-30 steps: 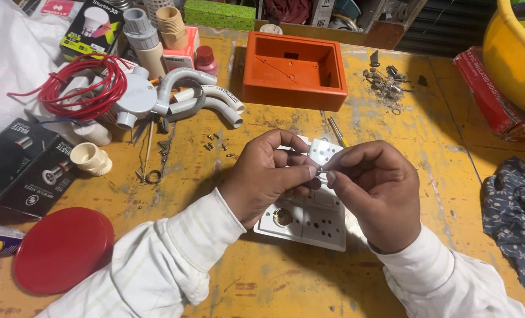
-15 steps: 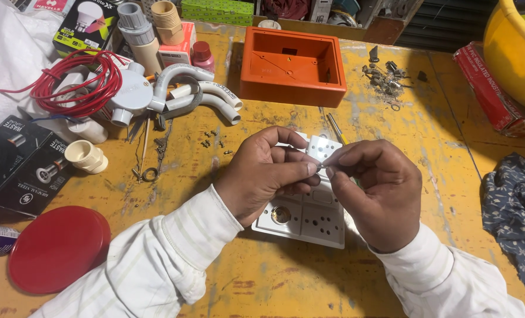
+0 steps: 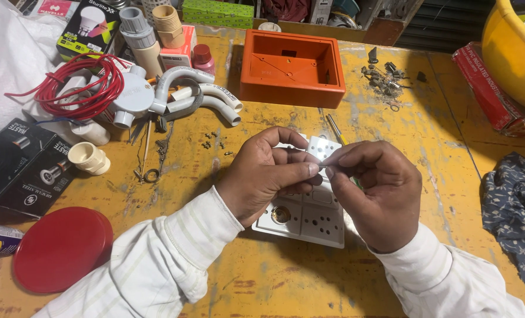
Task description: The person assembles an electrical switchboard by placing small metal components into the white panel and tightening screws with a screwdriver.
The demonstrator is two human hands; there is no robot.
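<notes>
Both hands meet above a white switch-and-socket plate [image 3: 309, 221] that lies flat on the yellow table [image 3: 262, 277]. My left hand [image 3: 268, 174] grips a small white socket module [image 3: 323, 147] from the left. My right hand [image 3: 374, 191] pinches the same module's right edge between thumb and forefinger; whatever else it may hold there is hidden by the fingers. Both sleeves are white with faint stripes.
An orange plastic box [image 3: 292, 68] sits behind the hands. White pipe bends [image 3: 206, 97], a red wire coil [image 3: 83, 88], loose screws [image 3: 212, 141], a screwdriver [image 3: 336, 129], a red lid [image 3: 59, 247], black boxes [image 3: 21, 171], metal scraps [image 3: 383, 76] and a dark cloth [image 3: 515, 206] surround them.
The view has shifted slightly, so the table items sit a little higher in frame. Both hands keep holding the white module, with small finger adjustments only.
</notes>
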